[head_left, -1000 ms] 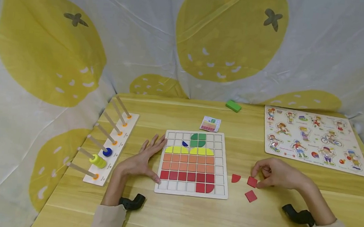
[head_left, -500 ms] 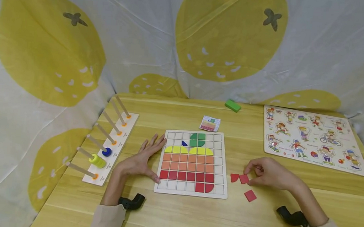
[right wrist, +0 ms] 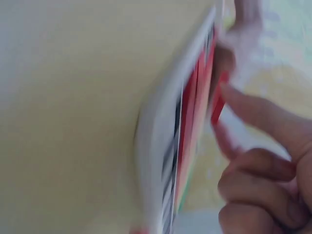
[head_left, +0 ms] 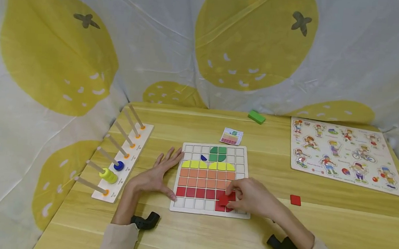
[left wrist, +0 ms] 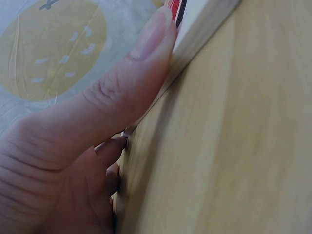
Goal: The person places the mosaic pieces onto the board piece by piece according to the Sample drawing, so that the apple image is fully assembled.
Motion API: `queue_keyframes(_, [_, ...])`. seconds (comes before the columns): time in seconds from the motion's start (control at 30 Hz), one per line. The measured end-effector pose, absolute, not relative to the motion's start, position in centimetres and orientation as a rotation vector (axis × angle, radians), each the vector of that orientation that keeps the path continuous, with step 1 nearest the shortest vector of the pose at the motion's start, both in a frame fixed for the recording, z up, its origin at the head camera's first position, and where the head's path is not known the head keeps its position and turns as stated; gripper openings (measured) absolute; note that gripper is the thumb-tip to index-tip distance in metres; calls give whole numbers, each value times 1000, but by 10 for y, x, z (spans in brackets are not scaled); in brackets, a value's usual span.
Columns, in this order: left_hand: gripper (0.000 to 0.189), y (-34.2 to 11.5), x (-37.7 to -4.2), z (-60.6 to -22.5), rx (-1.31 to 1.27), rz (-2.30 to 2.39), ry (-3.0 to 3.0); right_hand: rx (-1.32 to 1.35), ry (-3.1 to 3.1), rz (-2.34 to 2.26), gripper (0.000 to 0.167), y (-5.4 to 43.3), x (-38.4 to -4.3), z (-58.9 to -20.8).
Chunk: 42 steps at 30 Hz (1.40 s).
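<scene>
A square grid board (head_left: pixel 193 203) lies on the table, filled with rows of red, orange and yellow tiles, plus green tiles (head_left: pixel 218 154) and a small blue one (head_left: pixel 203 157). My right hand (head_left: pixel 250 195) is over the board's lower right, pinching a red square tile (head_left: pixel 223 200) between thumb and finger. That tile (right wrist: pixel 220 99) shows edge-on in the blurred right wrist view. My left hand (head_left: pixel 153 177) is spread along the board's left side, its thumb (left wrist: pixel 109 97) touching the edge. Farther right lies one loose red square tile (head_left: pixel 295 200). The right hand and forearm cover some of the board and table.
A pattern card (head_left: pixel 231 136) lies behind the board, and a green block (head_left: pixel 256 117) beyond it. To the left stands a peg stand (head_left: pixel 109 195) with yellow and blue rings. A wooden picture puzzle (head_left: pixel 348 155) occupies the back right.
My right hand has moved left from the table to over the board, carrying a red tile. One red square now lies farther right. The loose quarter-round tile is out of sight.
</scene>
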<state>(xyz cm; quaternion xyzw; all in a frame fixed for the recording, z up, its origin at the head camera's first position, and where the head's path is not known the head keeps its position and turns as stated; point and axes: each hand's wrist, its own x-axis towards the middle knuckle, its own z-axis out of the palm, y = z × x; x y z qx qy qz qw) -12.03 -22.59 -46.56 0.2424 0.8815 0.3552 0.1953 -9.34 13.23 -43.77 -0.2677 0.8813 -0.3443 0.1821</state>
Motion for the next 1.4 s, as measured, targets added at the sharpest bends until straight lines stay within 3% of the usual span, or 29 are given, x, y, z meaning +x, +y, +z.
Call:
queue_keyframes(0.33, [141, -226, -120, -465, 663, 983, 2471, -795, 2573, -864, 23, 89, -85, -446])
queue_keyframes(0.77, [141, -226, -121, -465, 666, 977, 2478, -929, 2461, -989, 18, 90, -90, -450])
queue_keyframes(1.2, [142, -225, -121, -466, 668, 977, 2484, -861, 2368, -1080, 19, 90, -91, -450])
queue_keyframes(1.4, [142, -226, -121, -466, 670, 982, 2483, -781, 2276, -1133, 25, 126, -102, -442])
